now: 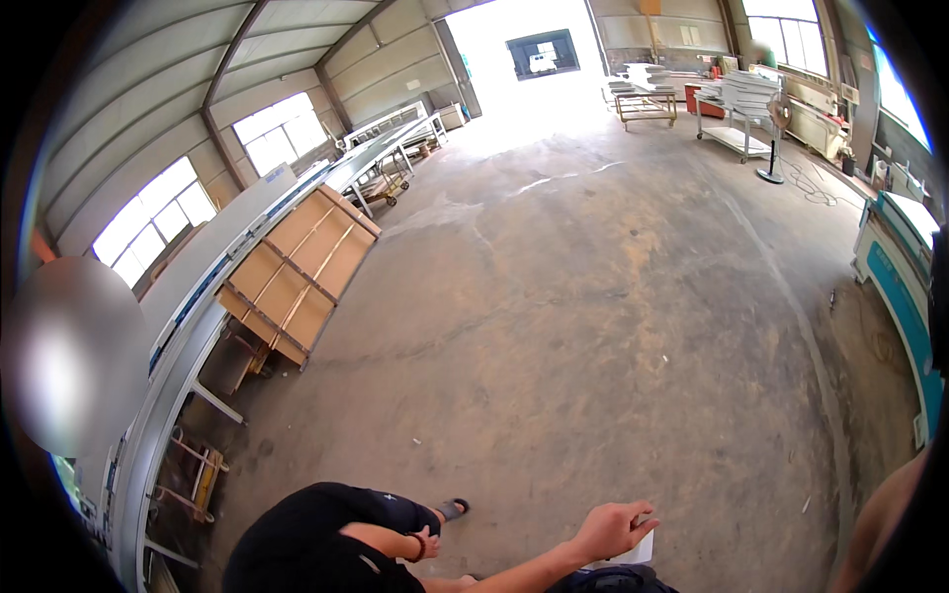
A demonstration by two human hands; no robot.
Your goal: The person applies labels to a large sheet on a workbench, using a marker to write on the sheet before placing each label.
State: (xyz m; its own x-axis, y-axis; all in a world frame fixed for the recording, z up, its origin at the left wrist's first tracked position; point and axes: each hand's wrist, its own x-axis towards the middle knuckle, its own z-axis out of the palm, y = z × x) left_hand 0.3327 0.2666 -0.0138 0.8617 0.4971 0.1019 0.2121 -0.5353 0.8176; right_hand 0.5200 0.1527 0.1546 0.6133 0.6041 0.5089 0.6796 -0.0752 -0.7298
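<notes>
Nearest the camera, at the lower edge, the left hand (615, 531) has its fingers bent, just over a white sheet-like item (643, 550); I cannot tell whether it grips it. Bare skin shows at the near right edge, and I cannot tell the right hand's state. To the near left is a person in black (287, 539). Far right, a red box (694, 99) and a smaller dark bucket (848, 166) have contents too indistinct to tell. A long metal-framed line (176, 395) runs from near left to far, with a teal-and-white machine (905, 287) on the right. A brown framed panel (321, 242) leans against the line, jutting onto the floor. Far right, white panels (748, 91) are stacked on a wheeled cart (741, 140), beside a standing fan (772, 158) and loose cable (820, 188).
</notes>
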